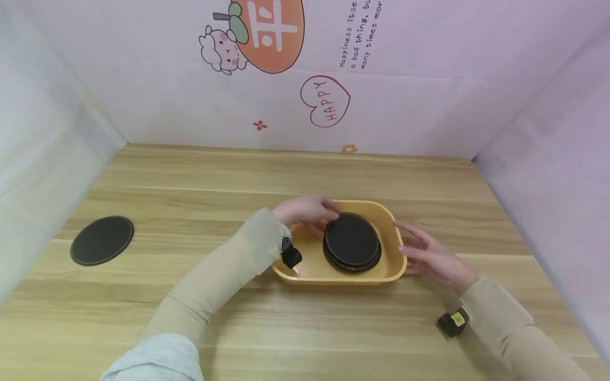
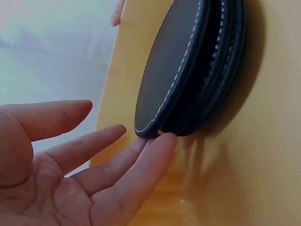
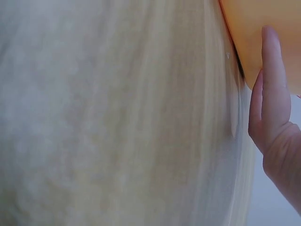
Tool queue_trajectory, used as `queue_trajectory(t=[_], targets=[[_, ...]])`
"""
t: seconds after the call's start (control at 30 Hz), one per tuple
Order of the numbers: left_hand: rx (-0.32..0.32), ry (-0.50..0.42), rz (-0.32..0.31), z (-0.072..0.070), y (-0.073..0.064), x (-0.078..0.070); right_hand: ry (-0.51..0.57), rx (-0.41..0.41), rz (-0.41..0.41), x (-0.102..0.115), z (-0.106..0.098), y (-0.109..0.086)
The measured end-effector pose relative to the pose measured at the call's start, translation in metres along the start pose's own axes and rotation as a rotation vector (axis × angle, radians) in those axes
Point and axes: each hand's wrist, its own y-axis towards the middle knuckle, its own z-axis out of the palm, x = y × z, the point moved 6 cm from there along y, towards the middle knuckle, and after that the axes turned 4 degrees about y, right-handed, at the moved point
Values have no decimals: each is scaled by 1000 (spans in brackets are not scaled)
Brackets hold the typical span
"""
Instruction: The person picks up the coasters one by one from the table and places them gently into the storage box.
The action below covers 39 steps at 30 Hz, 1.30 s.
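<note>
A yellow oblong plastic basin (image 1: 305, 272) stands on the table, with a stack of round black coasters (image 1: 351, 241) in its right half. White stitching runs round the coaster edges (image 2: 190, 42) in the left wrist view, and the top one sits tilted and offset over those below. My left hand (image 1: 307, 210) reaches in over the far left rim, its extended fingertips at the edge of the stack and its thumb apart from it. At the basin's right end, my right hand (image 1: 431, 256) rests extended fingers (image 3: 273, 66) against the outer wall.
Another round black coaster (image 1: 102, 241) lies flat at the left of the wooden table (image 1: 305, 328). White sheeting with printed pictures (image 1: 410, 116) rises behind the table, and more closes off both sides. Each wrist carries a small black camera (image 1: 290, 254).
</note>
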Motion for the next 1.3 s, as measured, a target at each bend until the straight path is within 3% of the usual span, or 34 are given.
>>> queue_trajectory(t=[0.53, 0.93, 1.3], targets=[[-7, 176, 40, -5, -13, -14, 23, 8, -11, -1, 1, -3], [-47, 159, 125, -32, -55, -24, 31, 32, -18, 1, 1, -3], [-133, 151, 192, -45, -87, -2, 30, 55, -24, 2, 3, -2]])
